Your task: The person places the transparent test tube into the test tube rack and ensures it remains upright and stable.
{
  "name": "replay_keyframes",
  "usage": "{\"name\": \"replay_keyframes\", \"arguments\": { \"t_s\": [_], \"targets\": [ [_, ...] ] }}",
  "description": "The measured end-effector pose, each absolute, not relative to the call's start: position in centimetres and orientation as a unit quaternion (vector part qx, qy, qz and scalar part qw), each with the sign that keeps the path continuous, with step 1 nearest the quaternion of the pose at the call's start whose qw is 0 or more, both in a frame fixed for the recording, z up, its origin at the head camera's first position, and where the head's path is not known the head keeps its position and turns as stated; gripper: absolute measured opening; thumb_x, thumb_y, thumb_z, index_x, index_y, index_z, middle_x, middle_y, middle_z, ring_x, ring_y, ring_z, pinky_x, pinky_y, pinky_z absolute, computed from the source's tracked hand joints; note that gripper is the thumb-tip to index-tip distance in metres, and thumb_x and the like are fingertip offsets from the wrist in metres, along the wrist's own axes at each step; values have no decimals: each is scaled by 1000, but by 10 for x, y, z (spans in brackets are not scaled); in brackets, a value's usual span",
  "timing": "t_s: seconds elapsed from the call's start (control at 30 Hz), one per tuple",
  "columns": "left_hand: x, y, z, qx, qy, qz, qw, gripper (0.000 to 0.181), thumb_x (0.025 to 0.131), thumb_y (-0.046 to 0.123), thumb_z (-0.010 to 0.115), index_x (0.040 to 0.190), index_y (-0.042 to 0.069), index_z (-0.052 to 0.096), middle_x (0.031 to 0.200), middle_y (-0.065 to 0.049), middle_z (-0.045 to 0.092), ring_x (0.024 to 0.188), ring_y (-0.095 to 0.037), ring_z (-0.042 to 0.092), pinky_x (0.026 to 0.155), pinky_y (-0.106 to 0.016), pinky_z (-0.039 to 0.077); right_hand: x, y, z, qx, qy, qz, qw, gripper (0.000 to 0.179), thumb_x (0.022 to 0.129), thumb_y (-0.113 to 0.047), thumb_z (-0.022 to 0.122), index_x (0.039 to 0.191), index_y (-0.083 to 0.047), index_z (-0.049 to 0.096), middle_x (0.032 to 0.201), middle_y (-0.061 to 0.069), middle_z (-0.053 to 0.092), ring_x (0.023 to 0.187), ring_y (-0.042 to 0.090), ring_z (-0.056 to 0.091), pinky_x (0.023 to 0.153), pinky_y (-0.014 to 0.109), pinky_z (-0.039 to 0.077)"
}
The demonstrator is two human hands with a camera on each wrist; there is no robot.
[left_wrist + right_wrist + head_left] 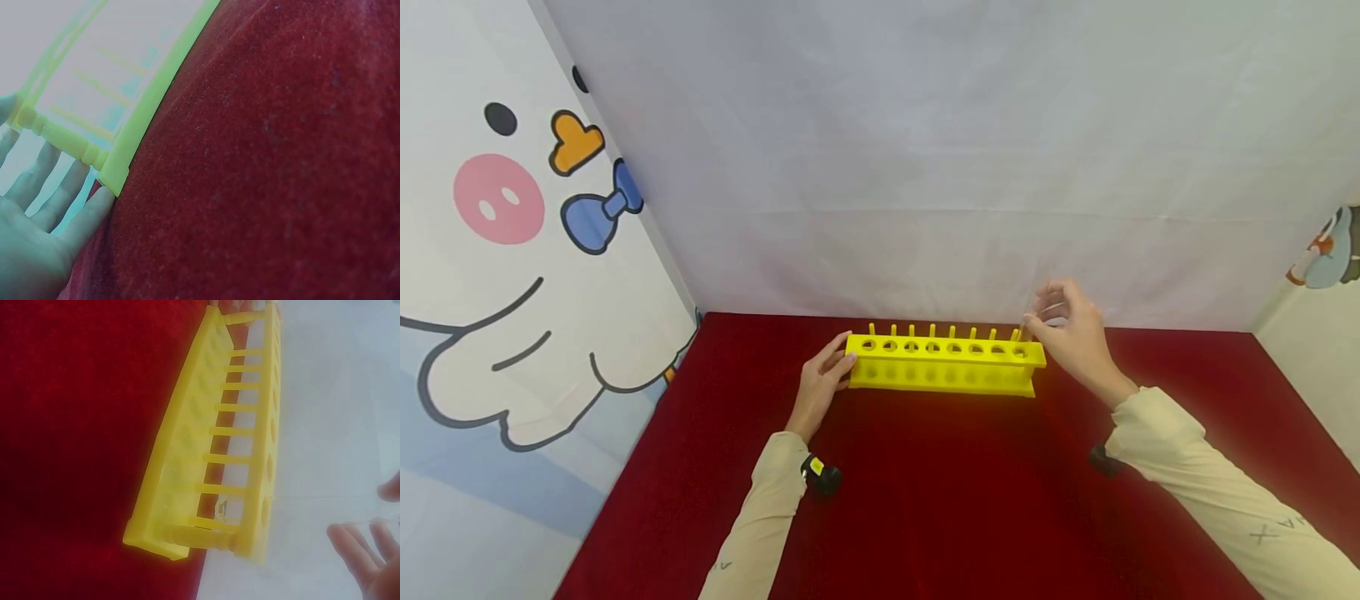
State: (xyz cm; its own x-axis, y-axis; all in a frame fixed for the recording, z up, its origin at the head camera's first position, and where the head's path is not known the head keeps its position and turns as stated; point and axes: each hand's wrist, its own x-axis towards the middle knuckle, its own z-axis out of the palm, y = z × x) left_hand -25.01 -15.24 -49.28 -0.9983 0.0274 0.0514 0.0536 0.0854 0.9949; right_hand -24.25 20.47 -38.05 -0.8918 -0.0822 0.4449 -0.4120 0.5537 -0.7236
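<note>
A yellow test tube rack (943,377) stands upright at the back of the table, with a row of holes and pegs along its top. My left hand (820,385) holds its left end, thumb in front and index finger behind the top corner. In the left wrist view, the fingers (59,197) spread along the end post. At the opposite end, my right hand (1071,329) pinches a clear test tube (1041,271), faint against the pale backdrop. A clear rounded end (220,509) shows below the top board in the right wrist view.
Dark red cloth (925,492) covers the table. A pale hanging sheet (925,167) rises just behind the rack. On the left stands a panel (445,275) printed with a cartoon figure, and another printed wall (1315,333) borders the right side.
</note>
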Motion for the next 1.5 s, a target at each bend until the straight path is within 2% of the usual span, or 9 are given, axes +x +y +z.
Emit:
{"name": "replay_keyframes", "arguments": {
  "t_s": [0.23, 0.5, 0.67, 1.0, 1.3, 1.5],
  "targets": [
    [-256, -147, -495, -16, -743, -668, 28, 55, 89, 41, 63, 140, 25, 49, 123, -8, 60, 108, -28, 58, 88, -47, 49, -259, 209, -388, 151, -859, 457, 176, 29, 87, -8, 66, 109, 2, 50, 92, 14, 59, 84, 26, 61, 74, 9, 45],
    [-264, -144, -495, -6, -743, -668, 32, 54, 90, 39, 63, 140, 25, 48, 124, -10, 59, 109, -31, 57, 89, -48, 48, -277, 213, -393, 155, -855, 464, 172, 29, 86, -8, 66, 109, 1, 50, 92, 13, 60, 85, 24, 59, 76, 12, 47],
    [-264, -145, -495, -10, -737, -676, 23, 53, 91, 37, 62, 141, 27, 47, 128, -13, 57, 113, -35, 55, 92, -50, 46, -277, 213, -395, 157, -855, 462, 174, 29, 86, -7, 67, 109, 1, 50, 92, 14, 60, 84, 24, 60, 77, 15, 48],
    [-252, -141, -472, -14, -735, -678, 12, 48, 95, 22, 59, 142, 20, 45, 130, -19, 54, 116, -42, 52, 93, -55, 43, -276, 213, -399, 155, -853, 467, 175, 28, 86, -6, 66, 109, 0, 51, 92, 13, 60, 84, 25, 60, 71, 11, 46],
    [-247, -140, -465, -17, -734, -679, 15, 48, 95, 22, 59, 141, 19, 46, 129, -19, 54, 116, -42, 51, 94, -55, 42, -276, 213, -402, 152, -859, 459, 170, 27, 87, -10, 65, 108, -1, 51, 93, 13, 60, 84, 28, 61, 63, 13, 47],
    [-247, -140, -465, -18, -733, -680, 12, 48, 95, 23, 58, 141, 20, 46, 129, -19, 55, 116, -42, 51, 94, -55, 42, -275, 213, -403, 144, -865, 453, 158, 28, 88, -11, 65, 109, -1, 50, 96, 13, 59, 85, 28, 61, 63, 13, 47]
  ]
}}
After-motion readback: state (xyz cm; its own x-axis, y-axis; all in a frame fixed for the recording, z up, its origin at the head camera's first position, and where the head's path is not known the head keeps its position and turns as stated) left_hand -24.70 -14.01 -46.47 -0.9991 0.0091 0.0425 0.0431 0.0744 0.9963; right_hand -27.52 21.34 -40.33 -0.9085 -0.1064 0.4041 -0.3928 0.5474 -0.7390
